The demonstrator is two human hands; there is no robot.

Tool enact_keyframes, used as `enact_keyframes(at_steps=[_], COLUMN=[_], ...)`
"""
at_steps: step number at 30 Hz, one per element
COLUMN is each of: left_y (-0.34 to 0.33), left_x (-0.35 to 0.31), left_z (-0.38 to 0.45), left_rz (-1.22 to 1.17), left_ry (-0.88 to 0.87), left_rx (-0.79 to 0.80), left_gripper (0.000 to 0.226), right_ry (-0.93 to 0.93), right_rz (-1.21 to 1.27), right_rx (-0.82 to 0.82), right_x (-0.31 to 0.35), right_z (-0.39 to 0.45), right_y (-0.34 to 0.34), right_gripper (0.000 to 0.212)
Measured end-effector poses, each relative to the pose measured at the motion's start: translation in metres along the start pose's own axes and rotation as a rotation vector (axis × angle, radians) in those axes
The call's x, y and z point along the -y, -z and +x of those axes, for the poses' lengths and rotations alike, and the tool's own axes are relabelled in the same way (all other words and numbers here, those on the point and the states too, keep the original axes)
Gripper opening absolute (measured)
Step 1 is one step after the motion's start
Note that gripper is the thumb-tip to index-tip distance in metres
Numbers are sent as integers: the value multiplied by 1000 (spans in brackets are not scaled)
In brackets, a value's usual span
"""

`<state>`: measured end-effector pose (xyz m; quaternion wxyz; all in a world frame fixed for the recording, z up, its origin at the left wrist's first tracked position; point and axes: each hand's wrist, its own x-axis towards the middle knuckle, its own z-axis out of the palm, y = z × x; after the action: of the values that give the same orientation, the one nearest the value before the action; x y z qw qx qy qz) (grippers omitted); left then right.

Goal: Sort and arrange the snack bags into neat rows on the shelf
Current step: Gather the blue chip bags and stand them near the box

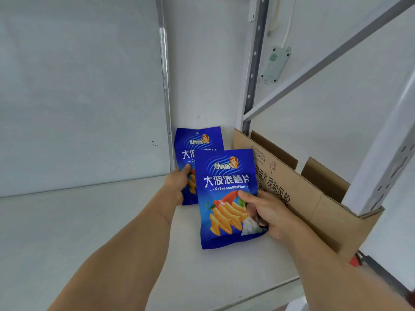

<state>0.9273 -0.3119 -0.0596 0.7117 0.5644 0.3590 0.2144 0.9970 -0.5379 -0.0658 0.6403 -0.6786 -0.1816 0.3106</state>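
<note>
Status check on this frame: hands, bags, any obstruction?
Left hand holds rear blue snack bag. Right hand grips front blue snack bag. Brown cardboard box crowds right.

An open cardboard box (314, 198) with printed characters stands along the right edge of the white surface. Behind it, a small grey device (274, 64) hangs on the wall beside a perforated metal upright (254, 63).

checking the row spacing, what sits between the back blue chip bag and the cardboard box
In the head view, the front blue chip bag, gripped by the right hand, fills most of the stretch between the back blue chip bag and the cardboard box.
</note>
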Motion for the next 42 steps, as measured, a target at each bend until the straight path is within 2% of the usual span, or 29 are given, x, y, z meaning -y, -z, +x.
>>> enact_keyframes(at_steps=[4, 8, 12, 25, 27, 29, 33, 36, 37, 39, 42], left_y=[2, 8, 8, -2, 5, 12, 30, 46, 53, 68, 98], left_x=[2, -2, 1, 2, 3, 4, 10, 16, 17, 20, 25], left_z=[11, 16, 19, 40, 38, 29, -9, -41, -52, -72, -100], left_rz=[2, -132, -232, -164, 33, 349, 1007, 1527, 1657, 1843, 1985], left_ry=[34, 66, 68, 3, -74, -200, -442, -623, -660, -714, -706], left_rx=[-2, -12, -17, -99, -184, -285, -425, -471, -460, -430, -421], left_gripper=[44, 43, 41, 49, 50, 47, 39, 36, 35, 31, 26], right_ry=[17, 32, 69, 176, 192, 228, 382, 718, 854, 1035, 1141], right_rz=[1, -50, -78, -270, -337, -447, -966, -1336, -1397, -1487, -1524], right_rx=[3, -18, -58, -199, -236, -301, -498, -552, -509, -310, -38], right_x=[-1, 4, 7, 1, 1, 2, 4, 7, 6, 2, -8], right_z=[13, 28, 45, 100, 101, 99, 82, 62, 60, 52, 35], right_y=[-1, -5, -16, -30, -31, -32, -41, -58, -65, -85, -124], right_gripper=[32, 33, 26, 43, 45, 54, 79, 61, 50, 31, 23])
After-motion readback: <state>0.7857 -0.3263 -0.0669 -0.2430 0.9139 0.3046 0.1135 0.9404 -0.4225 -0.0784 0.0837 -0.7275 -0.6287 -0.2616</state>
